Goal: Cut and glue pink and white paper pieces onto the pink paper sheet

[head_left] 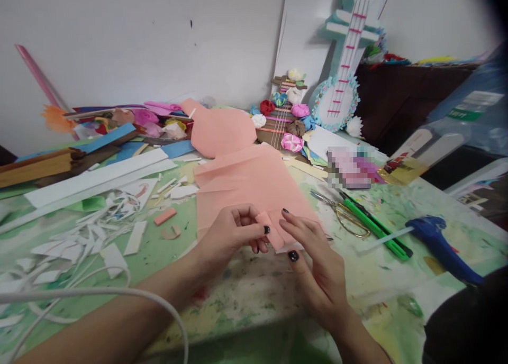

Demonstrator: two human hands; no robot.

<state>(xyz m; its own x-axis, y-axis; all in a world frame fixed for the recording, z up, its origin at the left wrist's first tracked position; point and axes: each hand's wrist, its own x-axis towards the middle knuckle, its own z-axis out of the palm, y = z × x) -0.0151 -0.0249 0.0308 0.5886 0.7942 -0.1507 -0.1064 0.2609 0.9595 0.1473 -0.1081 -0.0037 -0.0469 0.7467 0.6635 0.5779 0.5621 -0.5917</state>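
Head view. Pink strip [277, 240], small and seemingly folded, lies between the two hands at the near edge of a large pink sheet [250, 179]. Left hand [228, 231]: fingers closed in a pinch; thumb lies over the left part of the strip, the other fingers curled behind and below it. The strip's right end protrudes past the thumb toward the right hand [323, 263]. Right hand: fingers parted, thumb well apart from index, gripping nothing visible. Index tip sits just above the strip's right part; thumb tip sits just beside its lower right end, near a white edge [293, 246]. Contact of the right fingers with strip or sheet: cannot tell.

Sheet lies creased on the green-stained surface [246, 306]. Beyond it: pink rounded cutout [224, 134]. Left of it: small pink offcut [165, 216] and white scraps [85, 242]. Right of it: scissors [351, 221] and green cutter [377, 227], side by side.
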